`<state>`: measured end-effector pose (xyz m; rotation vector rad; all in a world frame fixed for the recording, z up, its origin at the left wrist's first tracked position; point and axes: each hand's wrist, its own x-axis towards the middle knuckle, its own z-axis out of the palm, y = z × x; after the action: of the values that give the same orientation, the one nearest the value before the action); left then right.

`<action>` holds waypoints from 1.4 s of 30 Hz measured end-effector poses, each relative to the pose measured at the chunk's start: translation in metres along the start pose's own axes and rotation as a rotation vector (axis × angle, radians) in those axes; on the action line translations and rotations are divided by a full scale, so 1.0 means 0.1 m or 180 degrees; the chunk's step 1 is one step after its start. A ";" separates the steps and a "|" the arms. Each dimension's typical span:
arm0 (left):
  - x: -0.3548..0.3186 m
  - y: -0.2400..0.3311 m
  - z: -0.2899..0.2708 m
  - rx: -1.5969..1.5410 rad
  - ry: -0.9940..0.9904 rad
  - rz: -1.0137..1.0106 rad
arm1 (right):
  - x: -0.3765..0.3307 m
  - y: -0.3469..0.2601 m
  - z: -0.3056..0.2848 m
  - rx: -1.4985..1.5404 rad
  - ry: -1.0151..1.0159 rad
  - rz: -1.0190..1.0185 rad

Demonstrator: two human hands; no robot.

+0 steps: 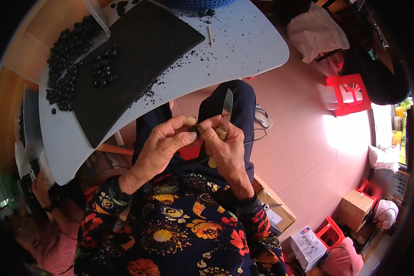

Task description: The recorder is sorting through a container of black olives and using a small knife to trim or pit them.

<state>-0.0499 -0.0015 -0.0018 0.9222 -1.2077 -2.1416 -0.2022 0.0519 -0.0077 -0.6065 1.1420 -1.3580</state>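
Above my lap my two hands meet, fingertips nearly touching. My right hand (226, 145) is closed round the pale yellow handle of a small knife (227, 106), whose blade points up and away from me. Thumb and forefinger of my left hand (163, 135) pinch a small dark piece (196, 130), mostly hidden between the fingers of both hands. On the table ahead, rows of round black beads (104, 69) sit on a dark flat board (138, 50). Many more black beads (66, 78) are heaped by a clear plastic container (102, 23) at the far left.
Dark shavings (147, 92) and a thin wooden stick (210, 37) lie on the white table (253, 50). A blue basket (195, 4) stands at its far edge. Red stools (349, 94) and boxes (308, 248) are on the right. Another person's hand (41, 191) shows at left.
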 end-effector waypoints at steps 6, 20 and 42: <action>0.03 -0.02 -0.03 0.0520 0.0154 0.0265 | 0.02 0.05 -0.04 -0.0184 0.0104 -0.0067; 0.05 0.03 0.06 -0.0117 0.0160 0.0070 | -0.01 0.08 -0.13 -0.0252 -0.0114 -0.0115; 0.03 -0.07 -0.13 -0.0279 -0.0298 0.0003 | -0.04 0.27 -0.16 -0.2384 -0.0339 -0.1416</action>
<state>-0.0426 -0.0076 -0.0140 0.7920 -1.1479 -2.2399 -0.2041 0.0651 -0.0360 -1.5259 1.4818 -1.2085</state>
